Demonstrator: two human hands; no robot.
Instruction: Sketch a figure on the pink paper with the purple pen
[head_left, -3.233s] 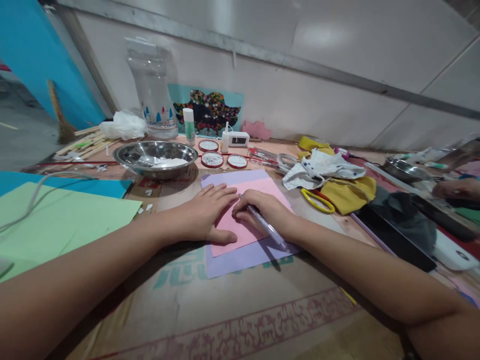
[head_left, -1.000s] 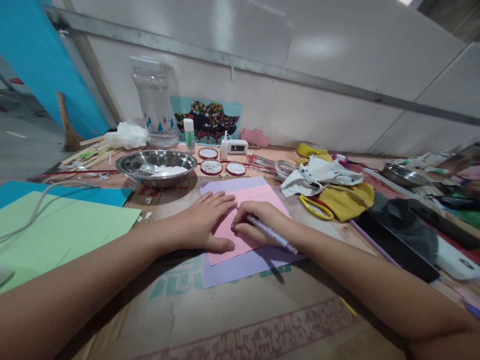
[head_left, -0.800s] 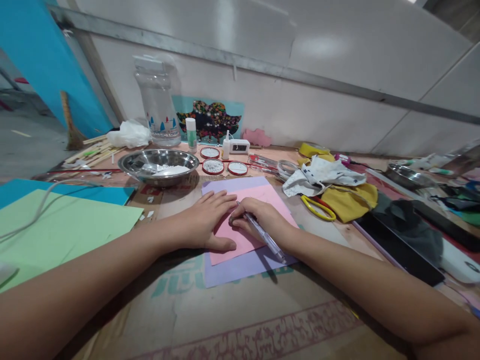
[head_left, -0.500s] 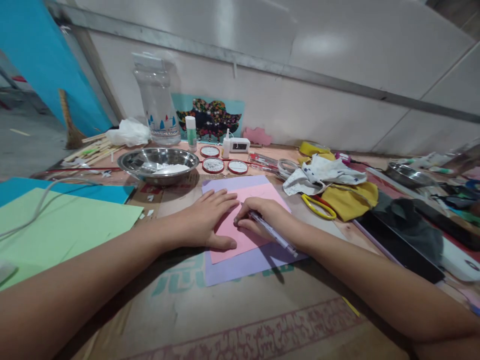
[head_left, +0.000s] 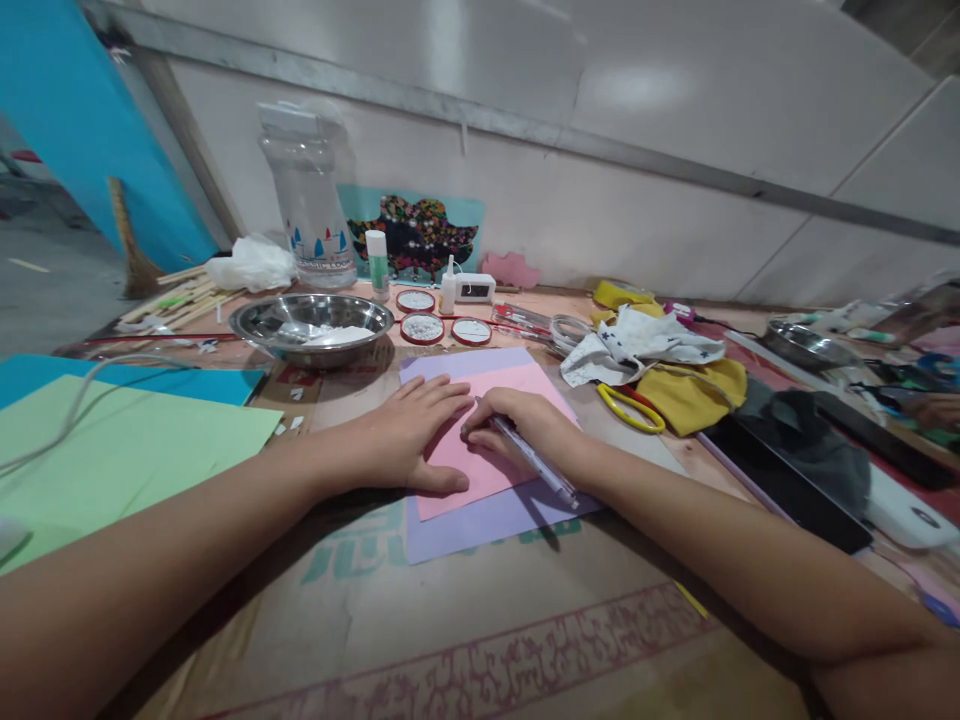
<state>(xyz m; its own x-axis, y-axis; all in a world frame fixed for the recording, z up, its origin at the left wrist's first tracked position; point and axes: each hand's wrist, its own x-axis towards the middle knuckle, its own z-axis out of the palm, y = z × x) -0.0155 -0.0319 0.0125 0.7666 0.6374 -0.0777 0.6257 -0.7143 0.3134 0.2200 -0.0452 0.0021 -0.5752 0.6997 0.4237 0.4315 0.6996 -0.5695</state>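
Observation:
A pink sheet of paper [head_left: 480,463] lies on a larger lavender sheet [head_left: 450,535], both on flattened cardboard [head_left: 352,620]. My left hand [head_left: 409,430] rests flat on the left side of the sheets, fingers spread and thumb on the pink paper. In my right hand [head_left: 525,430] a pale purple pen [head_left: 541,465] is gripped like a writing tool, its back end slanting down to the right. The pen's tip is hidden behind the fingers, near the middle of the pink paper. Any marks under the hand cannot be made out.
Behind the sheets stand a steel bowl [head_left: 311,350], small red-rimmed dishes [head_left: 422,328], a glue stick [head_left: 377,265] and a water jug [head_left: 311,200]. Green paper [head_left: 135,450] lies left. To the right are yellow-handled scissors [head_left: 630,410], cloths [head_left: 694,395] and a black tablet [head_left: 787,485].
The whole view has shifted slightly. Both hands keep nearly the same place on the paper, and the right hand still grips the pen.

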